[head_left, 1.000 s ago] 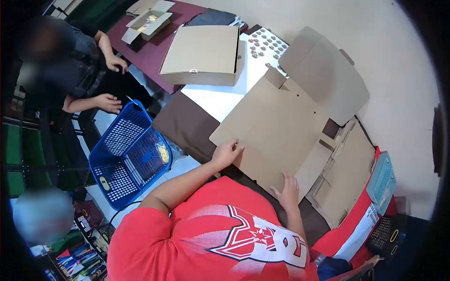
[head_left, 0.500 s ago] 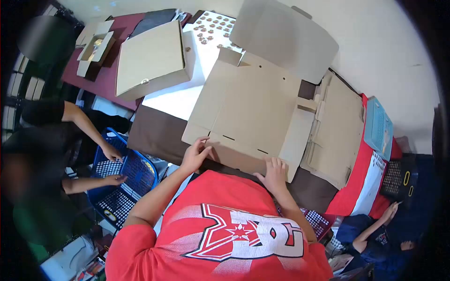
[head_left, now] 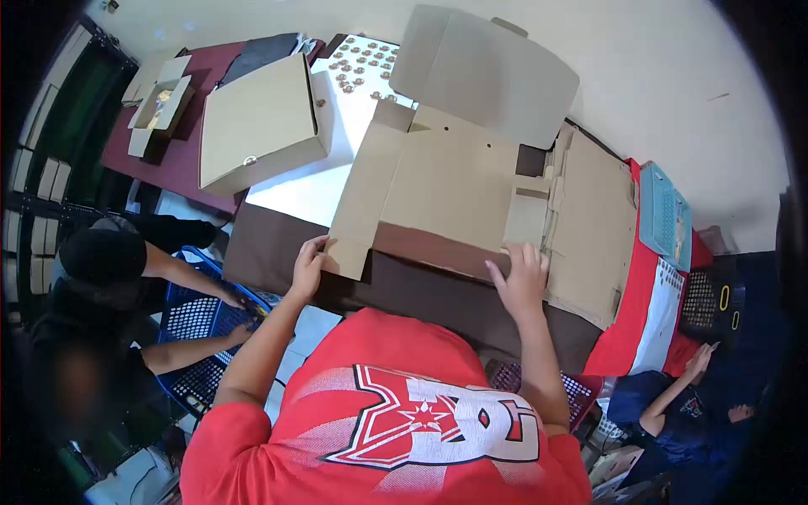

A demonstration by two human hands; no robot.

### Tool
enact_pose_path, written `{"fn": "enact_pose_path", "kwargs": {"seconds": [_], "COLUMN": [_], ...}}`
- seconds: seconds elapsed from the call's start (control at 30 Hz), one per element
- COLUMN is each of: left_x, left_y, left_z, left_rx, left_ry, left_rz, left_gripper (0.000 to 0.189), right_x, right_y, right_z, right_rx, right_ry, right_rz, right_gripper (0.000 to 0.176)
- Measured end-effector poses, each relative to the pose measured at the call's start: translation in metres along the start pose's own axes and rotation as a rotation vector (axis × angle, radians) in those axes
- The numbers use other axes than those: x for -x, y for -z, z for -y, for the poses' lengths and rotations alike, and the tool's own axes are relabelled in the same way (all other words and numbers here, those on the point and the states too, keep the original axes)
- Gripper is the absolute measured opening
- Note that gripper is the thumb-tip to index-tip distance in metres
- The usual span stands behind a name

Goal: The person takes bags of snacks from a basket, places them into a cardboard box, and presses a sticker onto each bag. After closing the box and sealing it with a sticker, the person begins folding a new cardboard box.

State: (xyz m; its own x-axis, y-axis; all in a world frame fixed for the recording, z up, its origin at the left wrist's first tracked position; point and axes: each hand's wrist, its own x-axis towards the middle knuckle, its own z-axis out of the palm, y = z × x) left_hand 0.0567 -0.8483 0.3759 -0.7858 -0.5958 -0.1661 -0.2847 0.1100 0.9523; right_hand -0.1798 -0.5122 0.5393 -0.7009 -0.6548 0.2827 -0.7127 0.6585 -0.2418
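Observation:
A partly folded brown cardboard box (head_left: pixel 450 181) lies on the dark-covered table in front of me, its large lid (head_left: pixel 488 71) raised at the back. The front wall (head_left: pixel 442 247) stands up, and the left side flap (head_left: pixel 358 185) spreads outward. My left hand (head_left: pixel 308 268) has its fingers closed on the front corner of that left flap. At the right front corner, my right hand (head_left: pixel 522 276) grips the front wall, fingers over its top edge and thumb on the outer side.
Flat cardboard (head_left: pixel 593 227) lies to the right, beside a light blue basket (head_left: pixel 665 215). A closed carton (head_left: pixel 261 122) and a small open box (head_left: pixel 160 114) stand at left. Small brown pieces (head_left: pixel 362 63) dot the white sheet. A co-worker's hands (head_left: pixel 240 316) reach over a blue basket (head_left: pixel 189 324).
The box's front wall has folded upward. My left hand has moved left to the side flap's corner; my right hand has shifted right and up. The co-worker at left has leaned in over the basket.

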Motion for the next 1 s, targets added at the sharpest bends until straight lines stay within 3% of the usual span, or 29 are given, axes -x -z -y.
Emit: {"fn": "enact_pose_path", "kwargs": {"seconds": [0.03,0.1,0.17,0.23,0.27,0.33,0.37,0.43,0.47,0.53,0.57,0.63,0.67,0.7,0.77,0.8,0.83,0.93,1.0], "left_x": [-0.001,-0.001,-0.001,-0.001,-0.003,-0.006,-0.006,-0.007,-0.007,-0.007,-0.007,-0.010,-0.013,-0.017,-0.024,-0.030,-0.030,-0.024,-0.020], "left_y": [0.001,-0.001,0.000,0.003,0.004,0.004,0.003,-0.002,-0.003,-0.006,-0.009,-0.015,-0.015,-0.015,-0.016,-0.010,-0.014,-0.041,-0.056], "left_z": [-0.002,-0.010,-0.024,-0.040,-0.031,-0.022,-0.021,-0.021,-0.021,-0.028,-0.034,-0.067,-0.077,-0.079,-0.083,-0.088,-0.102,-0.126,-0.131], "left_rx": [-0.022,0.099,0.415,0.395,0.457,0.516,0.516,0.635,0.631,-0.344,-0.347,-0.216,-0.232,-0.238,0.037,0.006,0.002,-0.543,-0.734], "left_ry": [-0.022,0.047,0.385,0.424,0.441,0.435,0.441,0.399,0.407,0.011,0.013,0.225,0.261,0.259,0.119,0.134,0.134,-0.241,-0.236], "left_rz": [0.004,0.013,-0.095,-0.080,-0.051,0.007,0.012,0.080,0.087,0.134,0.150,0.068,0.067,0.078,0.216,0.412,0.418,0.346,0.410], "left_gripper": [0.038,0.040,0.043,0.042,0.042,0.040,0.040,0.047,0.047,0.045,0.045,0.048,0.043,0.043,0.039,0.038,0.038,0.045,0.047], "right_x": [-0.006,-0.015,-0.004,0.013,0.027,0.055,0.064,0.081,0.097,0.126,0.136,0.130,0.110,0.106,0.102,0.102,0.097,0.071,0.069], "right_y": [0.005,0.013,0.016,0.020,0.015,-0.011,-0.015,-0.023,-0.039,-0.067,-0.071,-0.074,-0.048,-0.046,-0.045,-0.051,-0.052,-0.037,-0.045], "right_z": [0.003,0.012,0.012,0.011,0.003,-0.028,-0.037,-0.055,-0.068,-0.083,-0.087,-0.085,-0.063,-0.063,-0.063,-0.064,-0.058,-0.023,-0.013], "right_rx": [0.000,-0.001,-0.033,-0.543,-0.545,-0.563,-0.562,0.013,0.015,-0.137,-0.136,-0.463,-0.538,-0.540,-0.727,-0.794,-0.797,-0.595,-0.441], "right_ry": [-0.002,-0.023,0.041,-0.049,-0.052,-0.204,-0.211,-0.626,-0.636,-0.660,-0.676,-0.827,-0.806,-0.818,-0.764,-0.756,-0.763,-0.463,-0.407], "right_rz": [-0.007,0.273,0.328,0.897,0.895,0.493,0.495,0.145,0.149,0.195,0.198,0.264,0.179,0.174,0.181,0.149,0.144,0.187,0.176], "right_gripper": [0.030,0.028,0.025,0.025,0.025,0.029,0.029,0.039,0.039,0.038,0.038,0.041,0.028,0.028,0.025,0.024,0.024,0.031,0.032]}}
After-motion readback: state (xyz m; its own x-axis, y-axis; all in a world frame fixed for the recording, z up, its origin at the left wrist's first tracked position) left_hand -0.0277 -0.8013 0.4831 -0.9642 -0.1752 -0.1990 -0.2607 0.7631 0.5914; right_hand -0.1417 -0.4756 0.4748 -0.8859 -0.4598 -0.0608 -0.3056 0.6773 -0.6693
